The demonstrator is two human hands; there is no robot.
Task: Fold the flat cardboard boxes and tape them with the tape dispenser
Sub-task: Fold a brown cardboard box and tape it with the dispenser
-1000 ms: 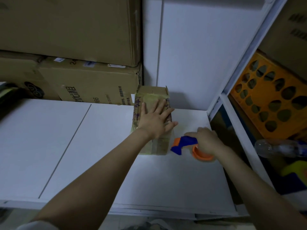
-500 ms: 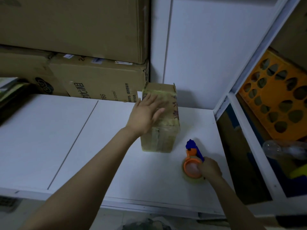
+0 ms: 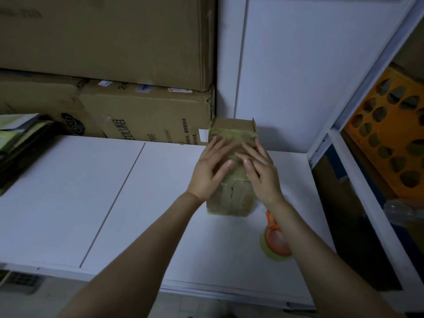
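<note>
A small taped cardboard box stands on the white table, close to the back wall. My left hand lies flat on its top from the left, fingers straight. My right hand rests on the top from the right, fingers also straight, thumbs nearly meeting. The tape dispenser, orange with a roll of clear tape, lies on the table just in front of the box, partly hidden by my right forearm. Neither hand touches it.
Large brown cartons are stacked at the back left. Flat dark cardboard lies at the left edge. An orange perforated crate and a plastic bottle sit in the shelf to the right.
My right hand let go of the tape dispenser, which now lies on the table, and moved up onto the box top beside my left hand.
</note>
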